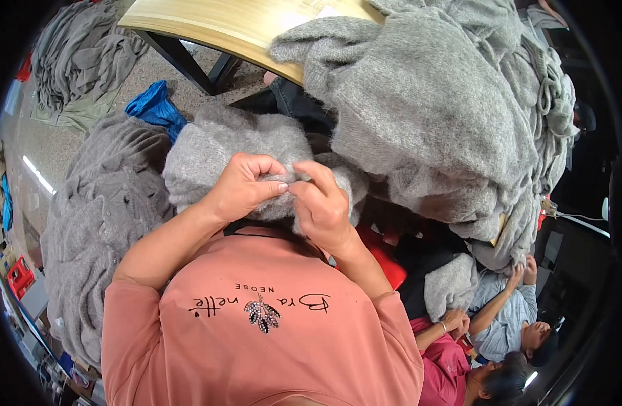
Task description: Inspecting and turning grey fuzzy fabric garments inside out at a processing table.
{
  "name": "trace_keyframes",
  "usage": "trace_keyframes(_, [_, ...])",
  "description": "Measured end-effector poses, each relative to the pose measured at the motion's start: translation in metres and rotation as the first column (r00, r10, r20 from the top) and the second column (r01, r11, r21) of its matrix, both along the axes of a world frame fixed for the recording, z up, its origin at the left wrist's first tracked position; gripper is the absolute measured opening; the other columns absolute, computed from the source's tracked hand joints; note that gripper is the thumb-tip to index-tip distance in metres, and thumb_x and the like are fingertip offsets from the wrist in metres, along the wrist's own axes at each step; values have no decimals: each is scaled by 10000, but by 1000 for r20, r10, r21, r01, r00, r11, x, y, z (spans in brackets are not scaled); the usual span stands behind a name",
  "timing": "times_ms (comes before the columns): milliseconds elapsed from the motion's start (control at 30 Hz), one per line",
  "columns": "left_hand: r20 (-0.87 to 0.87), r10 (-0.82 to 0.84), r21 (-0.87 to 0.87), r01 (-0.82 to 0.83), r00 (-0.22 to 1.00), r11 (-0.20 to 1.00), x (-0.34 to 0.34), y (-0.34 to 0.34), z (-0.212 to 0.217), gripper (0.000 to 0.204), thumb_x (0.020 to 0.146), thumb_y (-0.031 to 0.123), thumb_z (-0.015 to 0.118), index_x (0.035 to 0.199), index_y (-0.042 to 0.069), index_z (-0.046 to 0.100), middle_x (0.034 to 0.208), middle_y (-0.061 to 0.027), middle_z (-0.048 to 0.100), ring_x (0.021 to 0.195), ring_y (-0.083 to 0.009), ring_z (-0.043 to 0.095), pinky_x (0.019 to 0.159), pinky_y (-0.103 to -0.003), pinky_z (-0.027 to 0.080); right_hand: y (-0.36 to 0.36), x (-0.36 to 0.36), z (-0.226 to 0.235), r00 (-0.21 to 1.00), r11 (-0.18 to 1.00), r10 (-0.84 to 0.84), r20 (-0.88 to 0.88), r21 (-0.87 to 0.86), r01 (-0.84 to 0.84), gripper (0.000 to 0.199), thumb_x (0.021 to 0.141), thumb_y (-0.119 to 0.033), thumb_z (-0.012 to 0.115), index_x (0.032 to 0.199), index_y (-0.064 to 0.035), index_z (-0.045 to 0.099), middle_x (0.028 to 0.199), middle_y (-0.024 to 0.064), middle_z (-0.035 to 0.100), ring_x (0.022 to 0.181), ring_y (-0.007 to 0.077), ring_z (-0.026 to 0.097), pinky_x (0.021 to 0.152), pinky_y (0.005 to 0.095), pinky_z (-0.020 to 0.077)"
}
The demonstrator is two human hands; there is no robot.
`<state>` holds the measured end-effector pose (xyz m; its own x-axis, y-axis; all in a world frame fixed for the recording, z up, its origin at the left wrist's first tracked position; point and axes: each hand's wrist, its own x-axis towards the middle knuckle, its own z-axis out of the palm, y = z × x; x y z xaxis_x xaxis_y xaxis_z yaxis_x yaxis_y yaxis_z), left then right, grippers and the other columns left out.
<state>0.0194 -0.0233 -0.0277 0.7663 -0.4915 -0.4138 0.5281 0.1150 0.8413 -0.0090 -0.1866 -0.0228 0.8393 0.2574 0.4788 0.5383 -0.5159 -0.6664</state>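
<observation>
A fuzzy light-grey knit garment lies bunched across my lap. Over its near side my two hands meet, fingertips almost touching. My left hand pinches a bit of the knit between thumb and forefinger. Close beside it, my right hand is closed in a pinch on the same spot, its other fingers curled in. Whatever fine detail sits between the fingertips is too small to make out.
A large pile of grey knitwear covers the right part of a wooden table. More grey knits are heaped at my left, near a blue cloth. Two co-workers sit at the lower right, one in a pink shirt.
</observation>
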Motion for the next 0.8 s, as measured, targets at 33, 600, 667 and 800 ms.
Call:
trace_keyframes(33, [47, 23, 34, -25, 999, 999, -2, 0, -2, 63, 727, -30, 615, 788, -21, 625, 710, -13, 600, 667, -46, 518, 586, -194, 417, 2, 1, 2, 994, 995, 0, -109, 97, 11, 198, 594, 106, 562, 764, 5, 561, 784, 122, 585, 615, 251, 568, 522, 283, 452])
trace_keyframes(600, [681, -11, 284, -251, 732, 926, -17, -5, -9, 73, 683, -56, 622, 717, 1, 590, 669, -77, 581, 569, -146, 548, 494, -249, 423, -2, -10, -15, 881, 990, 1, -474, 126, 67, 145, 703, 33, 556, 844, 6, 535, 705, 141, 554, 609, 295, 563, 535, 339, 442])
trace_keyframes(667, [748, -36, 306, -296, 663, 905, -18, -6, -10, 79, 678, -61, 616, 719, 1, 587, 669, -88, 580, 561, -172, 556, 491, -258, 428, -1, -13, -17, 876, 994, -14, -483, 91, 67, 133, 705, 29, 557, 835, 8, 538, 704, 145, 553, 610, 307, 561, 534, 343, 442])
trace_keyframes(800, [786, -43, 306, -328, 617, 894, -17, -10, -9, 100, 668, -70, 615, 723, 5, 580, 668, -100, 576, 561, -206, 563, 489, -273, 436, 1, -20, -22, 858, 975, -58, -511, 155, 158, 103, 713, 45, 544, 811, 14, 555, 662, 118, 549, 567, 219, 547, 513, 297, 424])
